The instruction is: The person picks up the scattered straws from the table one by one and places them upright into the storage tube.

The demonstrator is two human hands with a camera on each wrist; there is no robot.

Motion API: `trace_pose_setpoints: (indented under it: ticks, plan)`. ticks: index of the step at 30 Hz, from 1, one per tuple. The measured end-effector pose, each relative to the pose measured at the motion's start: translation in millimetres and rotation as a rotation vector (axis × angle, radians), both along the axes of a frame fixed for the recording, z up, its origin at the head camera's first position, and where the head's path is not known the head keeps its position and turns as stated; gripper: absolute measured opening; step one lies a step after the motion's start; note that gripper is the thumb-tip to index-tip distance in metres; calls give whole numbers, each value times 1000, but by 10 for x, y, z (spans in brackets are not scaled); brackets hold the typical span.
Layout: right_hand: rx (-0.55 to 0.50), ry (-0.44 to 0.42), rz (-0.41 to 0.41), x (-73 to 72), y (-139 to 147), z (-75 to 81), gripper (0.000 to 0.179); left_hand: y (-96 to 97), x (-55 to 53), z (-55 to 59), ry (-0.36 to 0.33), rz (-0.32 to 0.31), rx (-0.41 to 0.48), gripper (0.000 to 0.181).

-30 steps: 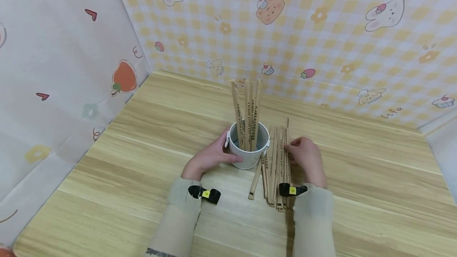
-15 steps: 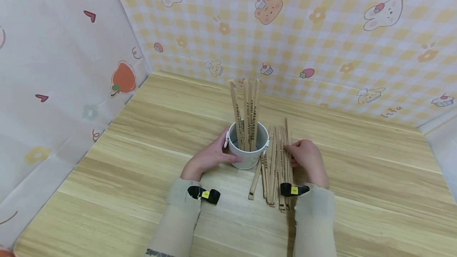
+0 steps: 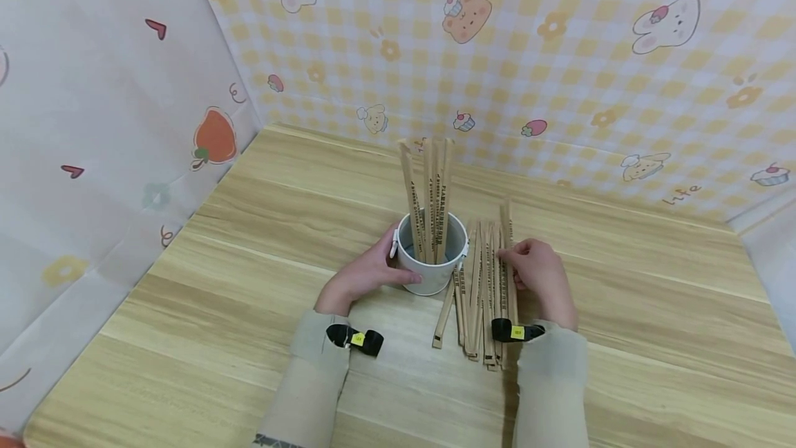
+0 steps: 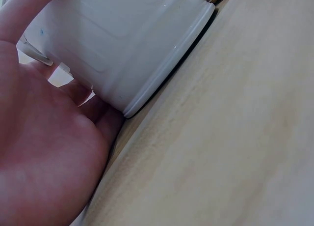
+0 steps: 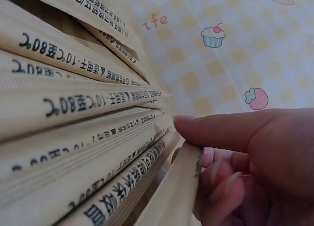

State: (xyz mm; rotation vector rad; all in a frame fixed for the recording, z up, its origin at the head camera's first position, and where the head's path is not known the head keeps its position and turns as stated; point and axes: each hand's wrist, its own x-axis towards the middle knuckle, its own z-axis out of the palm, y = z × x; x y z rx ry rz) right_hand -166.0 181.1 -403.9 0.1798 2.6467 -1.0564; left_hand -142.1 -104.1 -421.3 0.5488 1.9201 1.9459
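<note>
The left hand [image 3: 370, 272] is curling round the left side of the white bucket [image 3: 432, 278], probably so it isn't tipping. Some paper sticks [image 3: 428, 171] are standing inside the bucket, poking out above it. More are lying in a pile [image 3: 475, 296] just right of the bucket, likely for easy reaching. On the pile's side away from the bucket, the right hand [image 3: 539, 272] is pinching one stick [image 5: 174, 186], maybe to keep it apart.

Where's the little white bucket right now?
In the head view, the white bucket stands on the table near the picture's middle, the left hand gripping its left side and the pile of brown strips just to its right.
</note>
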Motion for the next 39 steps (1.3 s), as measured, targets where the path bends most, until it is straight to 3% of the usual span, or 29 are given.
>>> trace_pose_setpoints:
  ticks: [7, 14, 23, 32, 39]
  plan:
    - [-64, 33, -17, -29, 9, 9, 32, -2, -1, -7, 8, 0, 7, 95]
    - [1, 162, -18, -22, 3, 140, 48, 1, 7, -7, -5, -1, 11, 95]
    - [-47, 284, -30, 20, -47, 336, 39, 0, 7, 6, 3, 9, 7, 96]
    - [-175, 561, -158, 109, -140, 583, 35, -1, 0, 10, -2, -1, 9, 95]
    - [-229, 774, -212, 237, -250, 806, 27, -3, -2, 16, 6, -8, 10, 95]
